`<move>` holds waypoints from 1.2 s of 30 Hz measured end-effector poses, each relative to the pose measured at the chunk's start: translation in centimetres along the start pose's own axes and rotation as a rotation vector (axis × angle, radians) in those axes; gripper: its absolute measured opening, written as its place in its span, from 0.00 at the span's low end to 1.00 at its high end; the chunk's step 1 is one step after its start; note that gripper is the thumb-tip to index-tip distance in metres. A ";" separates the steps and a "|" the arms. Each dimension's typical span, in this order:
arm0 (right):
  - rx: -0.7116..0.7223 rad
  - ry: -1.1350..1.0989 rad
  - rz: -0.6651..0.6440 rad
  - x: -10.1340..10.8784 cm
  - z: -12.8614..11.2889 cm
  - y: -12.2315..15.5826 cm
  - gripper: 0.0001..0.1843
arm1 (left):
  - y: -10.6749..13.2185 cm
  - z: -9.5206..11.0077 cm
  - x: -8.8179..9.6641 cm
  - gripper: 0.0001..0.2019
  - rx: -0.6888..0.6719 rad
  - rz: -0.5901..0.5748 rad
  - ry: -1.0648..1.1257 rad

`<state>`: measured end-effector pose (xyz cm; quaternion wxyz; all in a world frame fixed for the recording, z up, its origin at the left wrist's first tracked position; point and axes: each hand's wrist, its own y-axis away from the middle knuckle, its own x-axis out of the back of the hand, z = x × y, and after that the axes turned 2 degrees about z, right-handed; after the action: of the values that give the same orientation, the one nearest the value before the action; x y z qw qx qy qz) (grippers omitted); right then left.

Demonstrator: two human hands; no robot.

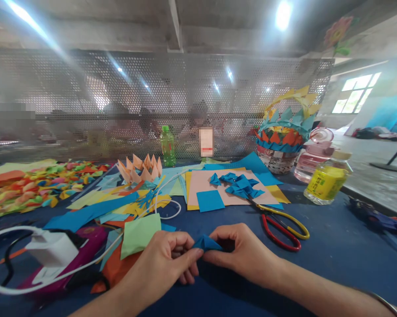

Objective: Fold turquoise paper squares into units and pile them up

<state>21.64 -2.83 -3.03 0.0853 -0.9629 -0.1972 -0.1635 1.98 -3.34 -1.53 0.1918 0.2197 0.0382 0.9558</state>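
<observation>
A small folded piece of blue paper (206, 243) is pinched between my two hands, low in the middle of the head view. My left hand (176, 255) grips its left end with thumb and fingers. At the right end, my right hand (238, 247) pinches it the same way. Beyond them lie a flat blue paper square (210, 200) and a heap of folded blue pieces (243, 186) on a pale pink sheet (201, 178). Scissors (284, 229) with one red and one yellow handle rest right of my right hand, their blades partly under the blue pieces.
A paper basket (280, 145), a pink bottle (312, 158) and a yellow-labelled bottle (327, 178) stand at right. A green bottle (168, 147) and an orange paper ring (140, 169) are farther back. A white charger (51, 248) with cables sits left, near scattered coloured paper (29, 189).
</observation>
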 end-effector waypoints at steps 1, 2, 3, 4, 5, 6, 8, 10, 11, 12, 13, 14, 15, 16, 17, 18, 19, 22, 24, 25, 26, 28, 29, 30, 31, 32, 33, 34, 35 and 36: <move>0.004 0.021 -0.006 0.0 0.0 0.0 0.09 | 0.0 0.0 0.0 0.13 -0.006 -0.006 -0.010; 0.004 0.035 -0.011 0.1 -0.1 0.1 0.10 | 0.0 -0.1 -0.1 0.13 -0.009 -0.014 -0.016; 0.004 0.045 -0.016 0.1 -0.1 0.1 0.10 | 0.1 -0.1 -0.1 0.13 -0.012 -0.022 -0.023; 0.003 0.051 -0.022 0.2 -0.2 0.1 0.11 | 0.1 0.0 -0.1 0.13 -0.014 -0.026 -0.032; 0.001 0.052 -0.025 0.2 -0.2 0.1 0.12 | 0.1 0.0 -0.1 0.13 -0.014 -0.030 -0.041; -0.002 0.047 -0.030 0.2 -0.2 0.1 0.12 | 0.2 0.0 -0.2 0.13 -0.015 -0.030 -0.048; -0.019 0.029 -0.034 0.3 -0.1 0.1 0.11 | 0.3 0.1 -0.2 0.12 -0.017 -0.029 -0.063; -0.053 0.012 -0.034 0.4 0.2 0.0 0.10 | 0.4 0.1 -0.3 0.11 -0.012 -0.026 -0.076; -0.075 0.010 -0.036 0.4 0.3 0.0 0.09 | 0.4 0.2 -0.2 0.11 -0.008 -0.022 -0.079; -0.095 0.009 -0.036 0.5 0.4 -0.1 0.08 | 0.4 0.2 -0.2 0.11 -0.006 -0.014 -0.084; -0.109 0.008 -0.036 0.5 0.5 -0.1 0.08 | 0.3 0.2 -0.1 0.11 -0.001 -0.008 -0.092; -0.115 0.002 -0.041 0.6 0.5 -0.2 0.07 | 0.3 0.2 0.0 0.11 0.008 0.003 -0.100; -0.115 -0.009 -0.048 0.7 0.4 -0.2 0.06 | 0.2 0.3 0.0 0.11 0.022 0.018 -0.108; -0.110 -0.027 -0.054 0.8 0.3 -0.3 0.07 | 0.0 0.3 0.1 0.11 0.044 0.038 -0.118; -0.103 -0.045 -0.062 0.9 0.2 -0.3 0.08 | -0.1 0.3 0.2 0.12 0.065 0.058 -0.129; -0.100 -0.063 -0.068 1.0 0.1 -0.3 0.10 | -0.2 0.3 0.3 0.13 0.078 0.077 -0.143; -0.105 -0.075 -0.070 1.0 0.0 -0.4 0.11 | -0.2 0.3 0.3 0.13 0.083 0.090 -0.159; -0.153 -0.089 -0.050 1.1 -0.2 -0.4 0.11 | -0.3 0.3 0.5 0.14 0.069 0.098 -0.214; -0.181 -0.112 -0.027 1.2 -0.1 -0.5 0.08 | -0.3 0.2 0.7 0.15 0.050 0.104 -0.229; -0.184 -0.126 -0.009 1.2 -0.1 -0.6 0.07 | -0.3 0.2 0.8 0.15 0.042 0.109 -0.233; -0.182 -0.136 0.012 1.3 0.0 -0.7 0.07 | -0.3 0.2 0.9 0.16 0.033 0.114 -0.237; -0.178 -0.145 0.043 1.5 0.1 -0.8 0.06 | -0.3 0.2 1.0 0.17 0.025 0.120 -0.257; -0.179 -0.144 0.049 1.5 0.1 -0.9 0.06 | -0.4 0.2 1.1 0.18 0.024 0.124 -0.273; -0.183 -0.142 0.048 1.6 0.0 -0.9 0.05 | -0.4 0.2 1.1 0.18 0.020 0.128 -0.290; -0.187 -0.139 0.043 1.6 -0.1 -0.8 0.05 | -0.3 0.2 1.2 0.18 0.011 0.133 -0.306; -0.187 -0.137 0.037 1.5 -0.2 -0.8 0.05 | -0.3 0.1 1.2 0.19 0.003 0.137 -0.323; -0.183 -0.135 0.033 1.5 -0.4 -0.7 0.05 | -0.3 0.1 1.2 0.19 -0.006 0.142 -0.335; -0.180 -0.134 0.029 1.5 -0.5 -0.6 0.05 | -0.3 0.0 1.2 0.19 -0.014 0.144 -0.344; -0.180 -0.136 0.028 1.5 -0.6 -0.6 0.05 | -0.3 -0.1 1.2 0.20 -0.019 0.144 -0.347; -0.182 -0.139 0.026 1.4 -0.7 -0.5 0.05 | -0.3 -0.2 1.3 0.20 -0.021 0.141 -0.344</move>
<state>22.48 -1.99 -1.85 -0.0141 -0.9781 -0.1747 -0.1125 0.95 -2.59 -1.24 0.1301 0.3798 -0.0207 0.9156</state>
